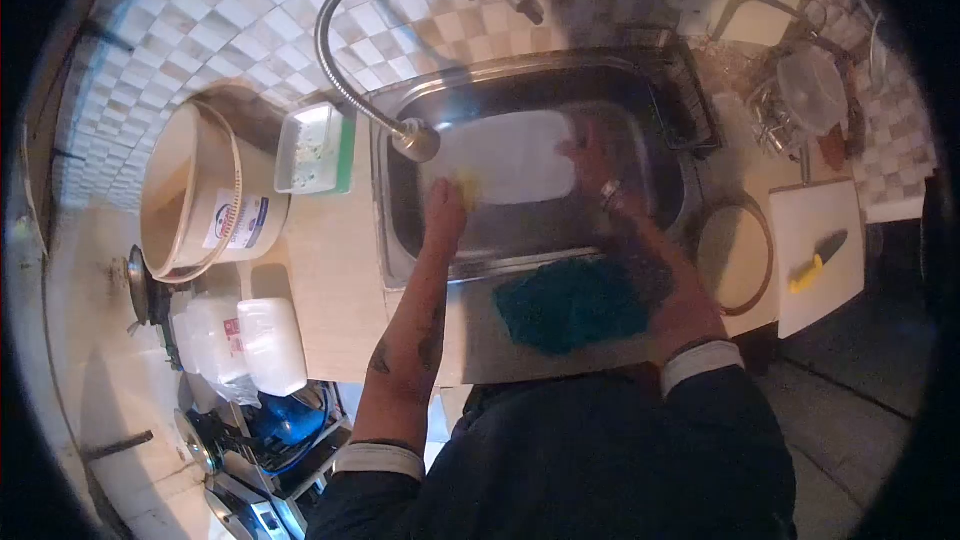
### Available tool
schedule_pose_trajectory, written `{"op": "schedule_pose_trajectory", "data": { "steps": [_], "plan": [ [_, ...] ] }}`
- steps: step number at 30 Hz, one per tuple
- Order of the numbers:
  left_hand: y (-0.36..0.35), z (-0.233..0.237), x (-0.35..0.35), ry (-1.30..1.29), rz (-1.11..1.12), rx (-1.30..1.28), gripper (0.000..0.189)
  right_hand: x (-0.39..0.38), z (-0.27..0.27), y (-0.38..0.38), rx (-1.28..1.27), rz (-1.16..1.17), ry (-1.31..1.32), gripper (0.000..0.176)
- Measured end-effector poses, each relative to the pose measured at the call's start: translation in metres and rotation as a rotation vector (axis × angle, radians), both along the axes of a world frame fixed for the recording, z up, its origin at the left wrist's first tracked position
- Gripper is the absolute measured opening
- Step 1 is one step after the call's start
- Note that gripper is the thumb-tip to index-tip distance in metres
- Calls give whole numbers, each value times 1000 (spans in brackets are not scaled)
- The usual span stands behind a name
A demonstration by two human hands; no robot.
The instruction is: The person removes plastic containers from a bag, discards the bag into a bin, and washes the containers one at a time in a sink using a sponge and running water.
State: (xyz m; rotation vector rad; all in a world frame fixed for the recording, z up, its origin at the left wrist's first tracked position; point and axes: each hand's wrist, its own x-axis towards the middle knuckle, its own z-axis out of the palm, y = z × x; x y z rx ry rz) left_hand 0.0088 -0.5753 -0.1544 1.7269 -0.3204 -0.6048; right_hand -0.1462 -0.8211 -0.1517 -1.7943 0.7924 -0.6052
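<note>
A white rounded rectangular plastic piece (522, 155), perhaps a tray or a lid, lies in the metal sink (640, 135). At its right edge is my right hand (594, 162), closed on the rim, fingers partly blurred. My left hand (446, 208) is closed around a yellow sponge (467, 188) at the near left corner of the white piece. Just above that corner hangs the shower-type head (416, 140) of a flexible metal faucet (330, 50). I cannot make out whether water runs from it.
A teal cloth (570, 306) lies at the counter's front edge. To the left stand a large bucket (190, 190) and a green-edged container (310, 150). A yellow-handled knife (818, 262) rests on a white cutting board (845, 215) at right, beside a round wooden-rimmed item (735, 255).
</note>
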Motion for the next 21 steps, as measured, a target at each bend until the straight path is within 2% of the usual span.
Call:
{"op": "schedule_pose_trajectory", "data": {
  "steps": [1, 3, 5, 6, 8, 9, 10, 11, 12, 14, 15, 17, 19, 21],
  "plan": [
    [6, 1, -10, 357, 0, -141, 27, -3, 27, -1, -178, -9, 23, 91],
    [20, -68, 2, -163, -316, 10, 30, 4, 81, -11, -582, 68, 138, 98],
    [18, -91, -1, -186, -384, -15, 37, 5, 119, 3, -745, 331, 284, 102],
    [13, -79, -12, 57, -297, -116, 44, 3, 128, 14, -820, 464, 358, 104],
    [11, -47, -26, -24, -358, -49, 43, -6, 108, 37, -986, 519, 275, 110],
    [12, -6, -32, -351, -495, 122, 34, -10, 101, 48, -1066, 547, 229, 113],
    [13, 15, -34, -680, -620, 298, 26, -12, 113, 58, -979, 568, 351, 114],
    [15, -12, -29, -550, -583, 190, 26, -16, 118, 61, -958, 570, 324, 114],
    [18, -62, -16, -418, -543, 84, 27, -21, 119, 62, -932, 573, 298, 114],
    [6, -60, -3, -225, -370, 146, 26, -26, 118, 63, -913, 632, 223, 115],
    [-5, -5, -9, -147, -233, 314, 26, -29, 115, 64, -911, 699, 178, 115],
    [-24, -2, 17, -579, -368, 734, 25, -34, 116, 70, -907, 769, 146, 116],
    [-38, -20, 42, -1164, -542, 855, 25, -36, 125, 82, -896, 776, 175, 115],
    [-57, 26, 27, -727, -434, 150, 29, -36, 123, 81, -923, 808, 240, 114]
  ]
}}
